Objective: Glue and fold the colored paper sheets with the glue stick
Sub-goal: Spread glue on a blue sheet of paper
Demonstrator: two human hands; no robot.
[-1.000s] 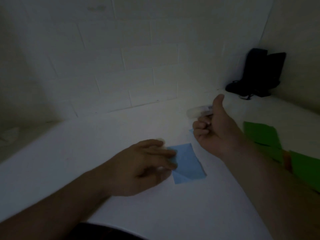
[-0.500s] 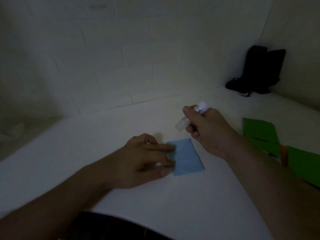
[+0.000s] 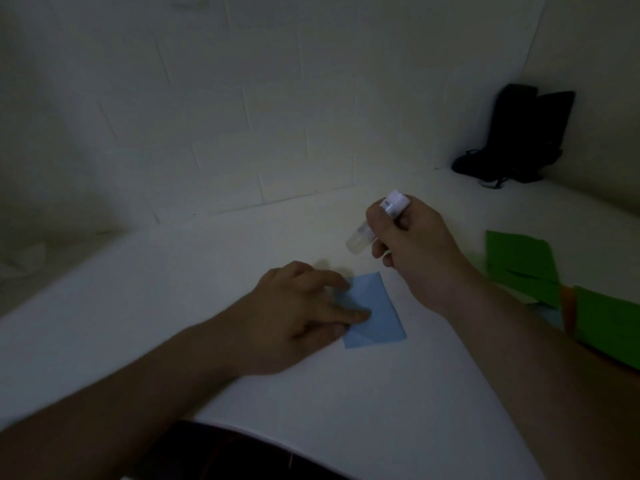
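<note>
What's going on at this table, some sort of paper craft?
Yes. A person sits at a white table. Their left hand presses a small folded blue paper flat with straight fingers. Their right hand grips a glue stick just above and beyond the paper, its clear end angled down, not touching it. Green paper sheets lie off to the right, with a dark bag in the far corner.

A white table [image 3: 173, 306] meets a tiled wall; a folded blue paper [image 3: 377, 313] lies near its front edge, green sheets [image 3: 519, 265] at its right edge, a black bag [image 3: 519, 140] in the far right corner.
</note>
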